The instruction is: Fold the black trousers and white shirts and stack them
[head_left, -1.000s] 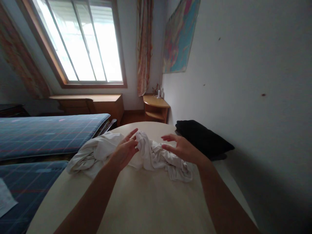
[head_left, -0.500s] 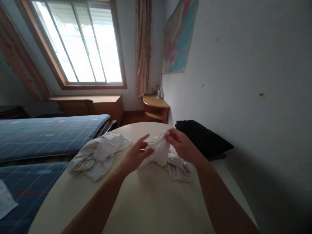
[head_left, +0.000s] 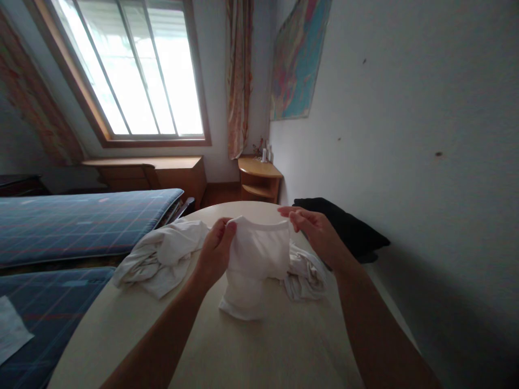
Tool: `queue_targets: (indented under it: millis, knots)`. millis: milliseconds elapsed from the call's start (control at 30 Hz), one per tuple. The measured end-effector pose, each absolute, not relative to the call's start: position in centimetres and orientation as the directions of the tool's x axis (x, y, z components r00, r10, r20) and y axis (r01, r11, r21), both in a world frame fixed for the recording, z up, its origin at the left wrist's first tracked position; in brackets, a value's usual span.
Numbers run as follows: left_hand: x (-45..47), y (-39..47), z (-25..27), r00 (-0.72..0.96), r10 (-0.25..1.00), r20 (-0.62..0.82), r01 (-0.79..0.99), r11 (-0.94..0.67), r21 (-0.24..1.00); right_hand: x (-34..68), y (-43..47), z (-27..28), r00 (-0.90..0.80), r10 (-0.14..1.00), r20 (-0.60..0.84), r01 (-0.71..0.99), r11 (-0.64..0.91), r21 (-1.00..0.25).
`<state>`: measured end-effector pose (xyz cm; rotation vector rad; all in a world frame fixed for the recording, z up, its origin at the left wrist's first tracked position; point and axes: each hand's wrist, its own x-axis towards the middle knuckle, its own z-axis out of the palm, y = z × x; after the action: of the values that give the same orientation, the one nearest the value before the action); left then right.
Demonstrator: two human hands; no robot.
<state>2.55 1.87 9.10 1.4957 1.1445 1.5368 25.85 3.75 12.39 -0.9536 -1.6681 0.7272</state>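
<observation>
Left of the black cloth [head_left: 344,224], over the bench [head_left: 259,356], a white cloth [head_left: 259,251] hangs, its top edge crosswise, its long axis dropping toward the wearer and slightly left. It looks plain, softly creased. The left hand [head_left: 214,251] pinches its left corner; whether the right hand [head_left: 315,232], at the right corner, grips it I cannot tell.

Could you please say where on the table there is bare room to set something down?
Bare tabletop shows between the forearms, nearer than the white garment in the left hand, and in a strip beyond it at the rim. The middle is crowded: crumpled white cloths either side, black cloth by the wall.
</observation>
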Motion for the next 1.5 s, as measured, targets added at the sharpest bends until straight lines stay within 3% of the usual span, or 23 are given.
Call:
queue_targets:
  millis: [167,367,500,600,667,767,833,933,1067,1167,1233,1300,1367,1433,1500]
  knots:
    - [2.6,1.5,9.5,-0.077,0.934,0.348,0.021,-0.348,0.937,25.2,2.7,12.6,-0.362,0.827,0.429,0.183,0.514,-0.838]
    - [2.8,1.0,9.8,-0.077,0.884,0.461,0.106,-0.453,0.885,24.3,2.1,11.4,-0.624,0.735,0.264,0.349,0.564,-0.748]
    - [2.1,0.9,10.2,-0.118,0.845,0.521,0.175,-0.499,0.849,24.6,2.7,10.4,-0.618,0.781,0.085,0.553,0.51,-0.659]
    - [1.2,1.2,10.6,-0.213,0.815,0.539,0.202,-0.503,0.84,25.1,3.2,10.4,-0.528,0.842,0.108,0.67,0.491,-0.557]
    - [0.7,1.5,10.6,-0.267,0.806,0.529,0.191,-0.493,0.849,25.3,3.1,10.7,-0.492,0.855,0.166,0.669,0.493,-0.556]
    - [0.4,1.9,10.5,-0.289,0.816,0.501,0.197,-0.462,0.865,25.0,2.8,11.2,-0.582,0.783,0.219,0.541,0.574,-0.615]
    - [0.4,2.0,10.4,-0.289,0.821,0.492,0.207,-0.449,0.869,24.6,2.6,11.2,-0.676,0.715,0.178,0.478,0.609,-0.633]
    - [0.2,2.1,10.3,-0.314,0.8,0.511,0.219,-0.463,0.859,24.1,2.6,10.7,-0.716,0.697,0.037,0.544,0.591,-0.595]
    - [-0.8,2.6,10.5,-0.478,0.7,0.53,0.26,-0.463,0.847,24.7,3.3,10.4,-0.631,0.774,0.059,0.677,0.586,-0.446]
    - [-2.1,3.3,10.8,-0.625,0.584,0.518,0.286,-0.447,0.848,25.8,3.4,11.2,-0.425,0.866,0.264,0.803,0.496,-0.331]
    - [-3.0,3.6,10.9,-0.682,0.492,0.541,0.339,-0.443,0.83,26.4,3.2,12.2,-0.231,0.867,0.442,0.875,0.383,-0.295]
    - [-3.7,3.4,11.0,-0.69,0.413,0.594,0.426,-0.431,0.795,26.6,2.8,13.3,-0.038,0.773,0.633,0.897,0.306,-0.32]
    - [-3.9,3.1,11.2,-0.652,0.384,0.654,0.507,-0.42,0.752,26.6,2.4,14.0,0.124,0.625,0.771,0.857,0.324,-0.401]
    - [-3.7,2.7,11.3,-0.609,0.374,0.699,0.565,-0.414,0.714,26.3,2.2,14.3,0.232,0.531,0.815,0.753,0.433,-0.496]
    - [-3.3,2.5,11.4,-0.581,0.386,0.716,0.605,-0.384,0.698,26.1,2.3,14.3,0.271,0.557,0.785,0.602,0.538,-0.589]
